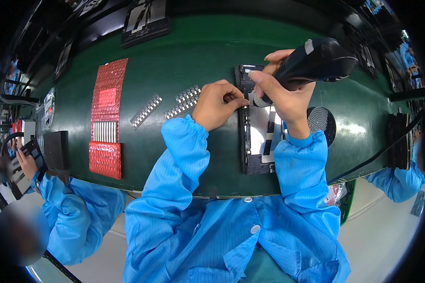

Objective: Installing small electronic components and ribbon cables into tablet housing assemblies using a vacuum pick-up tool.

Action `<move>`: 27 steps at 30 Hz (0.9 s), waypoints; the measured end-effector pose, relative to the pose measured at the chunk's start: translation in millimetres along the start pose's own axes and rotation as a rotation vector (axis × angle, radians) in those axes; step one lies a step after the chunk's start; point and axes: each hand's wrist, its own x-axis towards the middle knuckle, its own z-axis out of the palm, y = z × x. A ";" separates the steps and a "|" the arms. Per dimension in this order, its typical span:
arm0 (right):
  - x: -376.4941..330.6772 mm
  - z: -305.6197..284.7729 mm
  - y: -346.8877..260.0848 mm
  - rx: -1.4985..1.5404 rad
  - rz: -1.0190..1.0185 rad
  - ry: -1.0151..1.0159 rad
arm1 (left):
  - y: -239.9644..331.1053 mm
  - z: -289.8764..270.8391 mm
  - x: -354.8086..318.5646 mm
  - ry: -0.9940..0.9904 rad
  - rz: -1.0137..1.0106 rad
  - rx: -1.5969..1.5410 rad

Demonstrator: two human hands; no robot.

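Observation:
A black open device frame [245,151] with silver panels inside, like a tablet or laptop casing, lies in front of me. My left hand [216,104] is at its left edge, thumb and fingers pinched together; whatever is between them is too small to make out. My right hand [290,96] grips a black power screwdriver [316,63], held over the upper part of the frame. Its tip points down near my left fingertips and is partly hidden. Left of my left hand lie clear strips [182,108] bearing rows of small pale pieces, with another such strip [146,111] farther left.
A red bubble-wrap pouch [106,158] with a striped pale pack lies on the green table [174,155] at left. A round dotted black plate [322,123] sits right of the frame. More devices [146,21] stand at the back. Blue-sleeved co-workers [80,212] sit on both sides.

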 end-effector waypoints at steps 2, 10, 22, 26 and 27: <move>0.3 -1.3 1.0 -0.003 0.003 0.001 | 0.8 2.1 0.2 -0.007 -0.015 -0.007; 0.1 -2.1 -3.6 0.063 -0.048 0.055 | 2.5 7.3 -0.9 0.060 0.051 -0.052; -2.4 5.0 0.4 0.055 -0.040 -0.047 | -0.2 9.4 -2.5 0.117 0.028 -0.042; -2.0 4.3 4.5 0.034 -0.046 -0.060 | -4.0 9.9 -2.3 0.078 -0.117 -0.143; -1.9 4.5 5.7 0.026 -0.056 -0.062 | -5.9 10.4 -1.4 0.073 -0.165 -0.192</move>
